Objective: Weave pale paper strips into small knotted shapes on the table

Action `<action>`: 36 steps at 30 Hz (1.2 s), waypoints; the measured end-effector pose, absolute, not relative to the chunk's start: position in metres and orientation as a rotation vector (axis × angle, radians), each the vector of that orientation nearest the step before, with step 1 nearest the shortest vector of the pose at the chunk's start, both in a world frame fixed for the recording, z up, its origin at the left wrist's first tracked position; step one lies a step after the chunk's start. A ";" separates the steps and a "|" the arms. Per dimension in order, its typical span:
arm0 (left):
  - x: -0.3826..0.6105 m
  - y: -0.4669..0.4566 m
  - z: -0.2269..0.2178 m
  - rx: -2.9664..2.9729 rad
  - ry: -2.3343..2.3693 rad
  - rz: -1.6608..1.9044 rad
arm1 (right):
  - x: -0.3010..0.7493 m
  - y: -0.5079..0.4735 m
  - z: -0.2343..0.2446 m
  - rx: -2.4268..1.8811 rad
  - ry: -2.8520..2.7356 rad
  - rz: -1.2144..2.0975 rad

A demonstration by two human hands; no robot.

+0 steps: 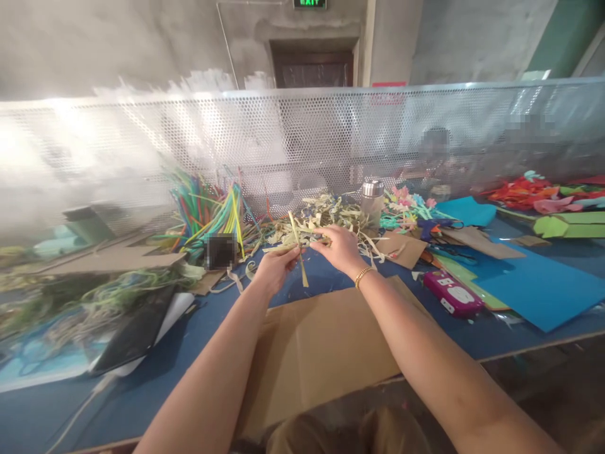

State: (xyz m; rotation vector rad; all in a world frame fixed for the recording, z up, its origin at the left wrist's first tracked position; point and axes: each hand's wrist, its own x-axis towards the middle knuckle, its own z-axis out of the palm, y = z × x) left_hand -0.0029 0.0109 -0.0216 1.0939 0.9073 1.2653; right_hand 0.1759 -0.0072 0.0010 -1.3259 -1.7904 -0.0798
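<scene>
My left hand (276, 270) pinches crossed pale yellow-green strips (293, 226) between thumb and fingers. One strip stands up and hangs down past the fingertips; another lies across it. Close on the right, my right hand (341, 250) has its thumb and forefinger brought together at the end of the crosswise strip. That fingertip contact is small and slightly blurred. Behind both hands lies a tangled heap of similar pale strips (333, 211). Below them, a brown cardboard sheet (326, 353) reaches from the blue tabletop (184, 347) towards my lap.
A lidded clear bottle (372, 205) stands behind my right hand. Coloured stems (208, 211) are bunched at the left, beyond a dark tablet-like device (137, 331) with a cable. A purple case (452, 294) and blue sheets (543, 284) lie right. A perforated screen (312, 139) borders the table.
</scene>
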 end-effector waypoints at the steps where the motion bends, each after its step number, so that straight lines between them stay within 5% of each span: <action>1: -0.004 0.011 -0.021 1.085 0.897 1.281 | 0.174 -0.009 0.002 -1.346 -1.712 -0.154; 27: -0.013 0.014 -0.018 1.068 0.984 1.331 | 0.131 -0.021 -0.016 -1.251 -2.066 0.362; 36: -0.006 0.005 -0.013 1.353 1.009 1.165 | 0.167 -0.009 0.003 -1.264 -1.716 0.052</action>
